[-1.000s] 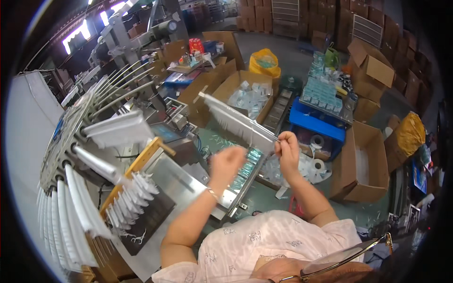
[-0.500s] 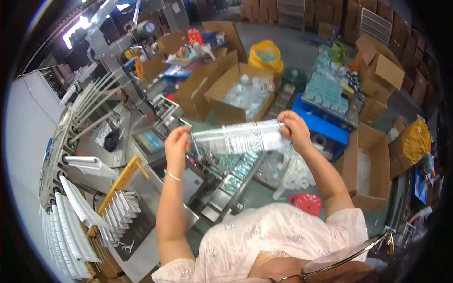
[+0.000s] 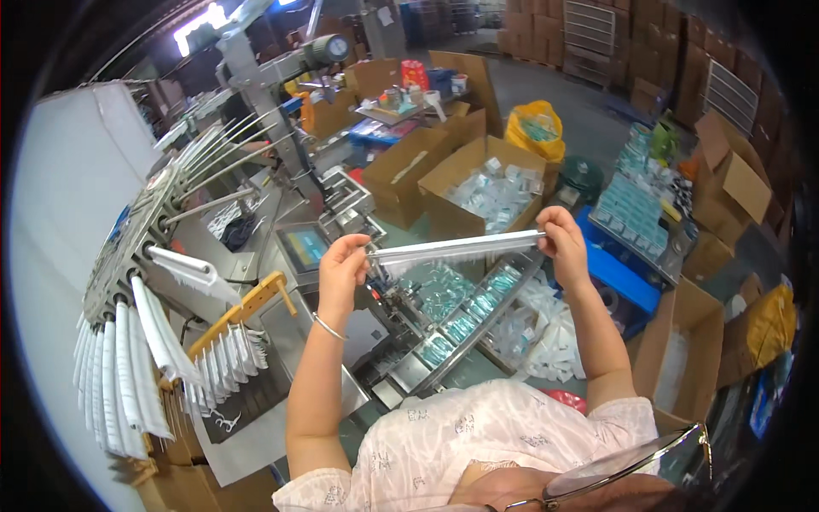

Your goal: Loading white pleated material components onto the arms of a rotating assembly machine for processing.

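My left hand (image 3: pixel 344 269) pinches one end of a thin rod (image 3: pixel 456 249) carrying a long, tightly packed row of thin white plastic pieces. At its other end, my right hand (image 3: pixel 563 247) has fingers and thumb closed on the tip. The rod is stretched nearly level between both hands, above a machine with a conveyor (image 3: pixel 465 320) of teal-and-clear packets. What the white pieces are is too small to tell. A yellow bar (image 3: pixel 247 309) with rows of similar white pieces under it stands left of my left forearm.
At the left, a rack of metal rods (image 3: pixel 145 247) bears long white rows. An open carton (image 3: pixel 435 213) of clear packs stands beyond my hands. On the right are a blue bin (image 3: pixel 618 286), stacked teal packs (image 3: pixel 631 213) and another open carton (image 3: pixel 699 341). White pieces (image 3: pixel 554 341) lie piled beside the conveyor.
The row has turned from its broad ribbed side to a narrow edge. Both hands sit slightly further right in the picture, and the whole view has shifted.
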Demonstrator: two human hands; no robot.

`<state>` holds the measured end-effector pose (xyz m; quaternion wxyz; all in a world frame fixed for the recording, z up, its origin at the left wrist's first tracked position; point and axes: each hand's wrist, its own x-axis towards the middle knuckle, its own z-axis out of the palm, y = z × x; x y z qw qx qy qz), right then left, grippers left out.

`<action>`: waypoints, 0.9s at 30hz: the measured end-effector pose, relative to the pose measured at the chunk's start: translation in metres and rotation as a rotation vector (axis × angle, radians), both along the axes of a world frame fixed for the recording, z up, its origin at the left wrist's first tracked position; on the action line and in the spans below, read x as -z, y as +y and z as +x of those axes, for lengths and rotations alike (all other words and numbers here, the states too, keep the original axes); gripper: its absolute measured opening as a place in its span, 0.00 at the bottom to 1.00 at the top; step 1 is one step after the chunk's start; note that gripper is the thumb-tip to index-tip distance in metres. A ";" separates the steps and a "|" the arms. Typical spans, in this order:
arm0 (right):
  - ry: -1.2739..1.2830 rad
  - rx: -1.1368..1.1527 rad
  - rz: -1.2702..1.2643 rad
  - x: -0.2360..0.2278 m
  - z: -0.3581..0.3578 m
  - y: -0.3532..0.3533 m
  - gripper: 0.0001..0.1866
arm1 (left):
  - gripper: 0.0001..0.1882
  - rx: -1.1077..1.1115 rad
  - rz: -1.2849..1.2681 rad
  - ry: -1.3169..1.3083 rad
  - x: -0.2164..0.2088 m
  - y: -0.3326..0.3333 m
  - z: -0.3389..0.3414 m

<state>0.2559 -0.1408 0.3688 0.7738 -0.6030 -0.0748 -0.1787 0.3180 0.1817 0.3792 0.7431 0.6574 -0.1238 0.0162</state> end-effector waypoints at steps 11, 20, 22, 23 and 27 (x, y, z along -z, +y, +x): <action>-0.008 -0.055 0.034 0.006 0.042 -0.003 0.06 | 0.08 -0.066 0.006 -0.062 -0.003 0.001 0.001; -0.049 -0.224 0.141 -0.007 0.059 0.022 0.06 | 0.09 -0.083 -0.142 0.033 -0.017 0.031 -0.009; -0.058 -0.334 0.216 -0.011 0.056 0.019 0.06 | 0.08 -0.055 -0.191 0.006 -0.025 0.028 -0.007; -0.085 -0.398 0.226 -0.015 0.055 0.018 0.07 | 0.08 -0.040 -0.226 -0.018 -0.030 0.029 -0.005; -0.132 -0.478 0.281 -0.028 0.068 0.041 0.09 | 0.06 -0.200 -0.227 -0.191 -0.045 0.040 0.000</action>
